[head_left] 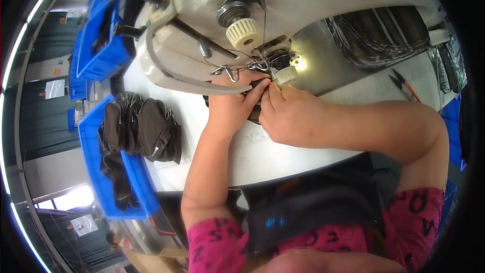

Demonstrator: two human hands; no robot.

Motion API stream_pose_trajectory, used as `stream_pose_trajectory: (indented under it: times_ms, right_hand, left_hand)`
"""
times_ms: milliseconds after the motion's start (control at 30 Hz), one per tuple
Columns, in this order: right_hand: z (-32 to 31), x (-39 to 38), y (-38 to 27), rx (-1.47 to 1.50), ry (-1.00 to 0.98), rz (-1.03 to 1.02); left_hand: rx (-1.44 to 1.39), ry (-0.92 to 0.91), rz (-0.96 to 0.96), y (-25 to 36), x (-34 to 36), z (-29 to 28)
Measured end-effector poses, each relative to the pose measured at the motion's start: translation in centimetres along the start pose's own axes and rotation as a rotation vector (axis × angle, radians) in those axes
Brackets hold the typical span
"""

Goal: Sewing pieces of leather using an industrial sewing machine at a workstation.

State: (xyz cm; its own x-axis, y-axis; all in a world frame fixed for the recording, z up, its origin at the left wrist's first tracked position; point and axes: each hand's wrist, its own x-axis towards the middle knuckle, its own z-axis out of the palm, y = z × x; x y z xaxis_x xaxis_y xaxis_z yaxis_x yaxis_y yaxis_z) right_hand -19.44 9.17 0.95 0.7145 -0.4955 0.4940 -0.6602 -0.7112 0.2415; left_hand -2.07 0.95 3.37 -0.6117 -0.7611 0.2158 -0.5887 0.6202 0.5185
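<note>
A white sewing machine (184,73) with a cream tension knob (242,34) and a small lit lamp (295,58) stands over my hands. My left hand (235,102), partly hidden under the machine's arm, has its thumb pressed on dark fabric (255,116) just below the needle area. My right hand (288,115), beside it on the right, pinches the same fabric with fingers curled close to the left thumb. The exact spot under the needle is hidden by fingers and machine parts.
Dark bags (159,131) are piled at a blue bin (88,136) on the left; another blue bin (93,73) sits behind. Scissors (408,90) lie on the white table (192,172) at right, near a dark padded piece (379,35). A person (116,240) is in the left background.
</note>
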Motion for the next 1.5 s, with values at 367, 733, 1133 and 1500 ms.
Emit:
stream_pose_trajectory:
  times_ms: [367,733,1133,1500]
  right_hand:
    - [-0.9,0.0,0.1,0.102,-0.194,0.022]
    - [-1.9,0.2,0.9,0.120,-0.184,0.006]
    - [-0.9,-0.1,0.7,0.056,-0.076,-0.040]
    - [-1.0,-0.3,0.6,0.114,-0.076,-0.022]
  left_hand:
    - [0.253,0.034,0.317,0.9,-0.7,-0.9]
    - [0.366,0.046,0.202,1.4,-2.2,0.5]
    - [0.388,0.179,0.198,1.3,-2.2,1.9]
    - [0.425,0.168,0.174,1.4,-2.2,2.4]
